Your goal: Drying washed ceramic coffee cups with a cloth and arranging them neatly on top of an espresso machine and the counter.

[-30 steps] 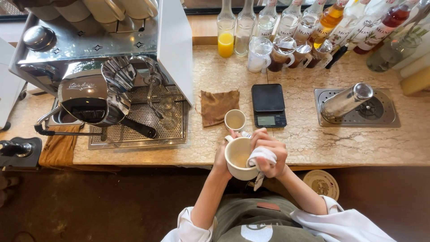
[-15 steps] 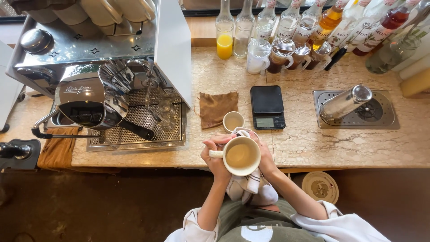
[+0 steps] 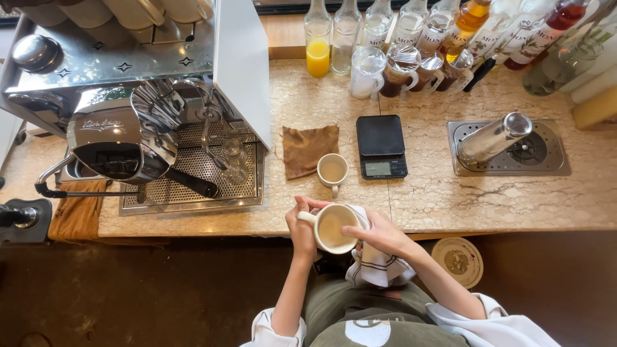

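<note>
I hold a cream cup (image 3: 335,227) in front of my body, just off the near edge of the marble bench (image 3: 514,199). The fingers of my left hand (image 3: 299,226) are closed around its handle, which points to my left. My right hand (image 3: 379,232) lies against the cup's opposite rim, fingers curled and pressing a white cloth (image 3: 376,265) to that side; the cloth hangs down below my wrist. The cup sits upright between the two hands, mouth up, its inside pale. Both hands touch it, the left at the handle, the right at the wall.

Just beyond it on the bench stands a smaller cup (image 3: 332,171), apart from my hands, its handle turned toward me. Beside that lie a brown rag (image 3: 308,149) and a black scale (image 3: 382,145). To my left is the espresso machine (image 3: 128,96) with its drip grate; to my right a steel pitcher (image 3: 493,136) lies tilted on a rinser tray (image 3: 553,160). Bottles and small jugs (image 3: 398,64) line the back of the bench. The floor below is dark.
</note>
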